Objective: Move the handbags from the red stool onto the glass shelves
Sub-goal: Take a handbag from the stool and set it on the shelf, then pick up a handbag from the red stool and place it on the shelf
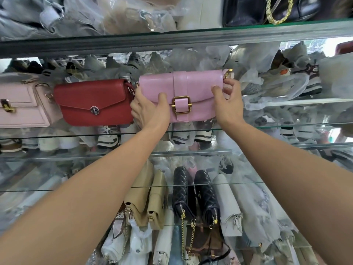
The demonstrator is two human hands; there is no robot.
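Observation:
A pink handbag [193, 87] with a brass buckle stands upright on a glass shelf [286, 126] at mid height. My left hand [149, 109] grips its lower left corner, thumb on the front flap. My right hand [226, 104] holds its right end, thumb on the front and fingers by the brass strap ring. Left of it on the same shelf stand a red handbag [91, 102] and a pale pink handbag [21, 108]. The red stool is out of view.
An upper shelf [172, 38] carries wrapped bags and a black bag with a gold chain [267, 10]. Lower shelves hold tan bags [147, 199], black quilted bags [196, 196] and plastic-wrapped bags. Wrapped shoes fill the space behind the glass.

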